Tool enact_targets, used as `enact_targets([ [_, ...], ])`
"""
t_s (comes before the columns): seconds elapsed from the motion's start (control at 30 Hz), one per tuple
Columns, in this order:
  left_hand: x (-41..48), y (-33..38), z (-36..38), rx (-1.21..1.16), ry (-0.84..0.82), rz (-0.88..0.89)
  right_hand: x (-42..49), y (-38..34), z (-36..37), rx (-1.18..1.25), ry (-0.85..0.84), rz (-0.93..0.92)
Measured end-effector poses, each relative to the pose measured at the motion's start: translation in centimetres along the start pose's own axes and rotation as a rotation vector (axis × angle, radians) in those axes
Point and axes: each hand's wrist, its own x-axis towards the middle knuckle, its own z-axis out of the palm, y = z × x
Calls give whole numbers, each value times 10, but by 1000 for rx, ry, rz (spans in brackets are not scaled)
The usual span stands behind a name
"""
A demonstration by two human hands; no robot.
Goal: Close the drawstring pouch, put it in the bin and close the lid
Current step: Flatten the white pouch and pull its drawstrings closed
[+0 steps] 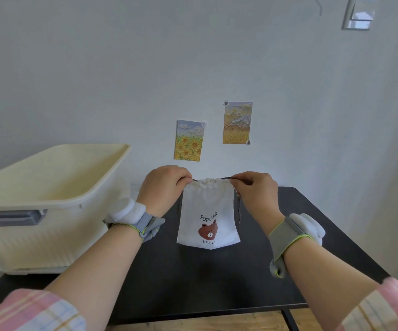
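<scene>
A white drawstring pouch (208, 218) with a brown bear print and the word POPULAR hangs above the black table, held up by its dark cord. Its mouth is gathered into tight folds. My left hand (163, 187) pinches the cord at the pouch's left top corner. My right hand (255, 194) pinches the cord at the right top corner, with loose cord ends dangling below it. The cream bin (37, 206) stands at the left on the table, and its top appears covered by a cream lid (57, 168).
The black table (217, 278) ends near the bottom of the view, with wooden floor below. Two small painted cards (188, 140) hang on the white wall behind. A grey latch handle (11, 217) sits on the bin's front.
</scene>
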Motion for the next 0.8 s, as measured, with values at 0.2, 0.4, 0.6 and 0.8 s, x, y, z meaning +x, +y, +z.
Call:
enact_targets([
  [0.2, 1, -1, 2, 57, 60, 5, 1, 7, -5, 181, -12, 171],
  [0.4, -2, -6, 4, 153, 95, 55, -2, 14, -9, 158, 66, 212],
  [0.6, -2, -7, 1, 146, 70, 41, -4, 14, -3, 162, 82, 216],
  [0.8, -7, -11, 3, 309, 23, 259, -3, 11, -1, 253, 106, 233],
])
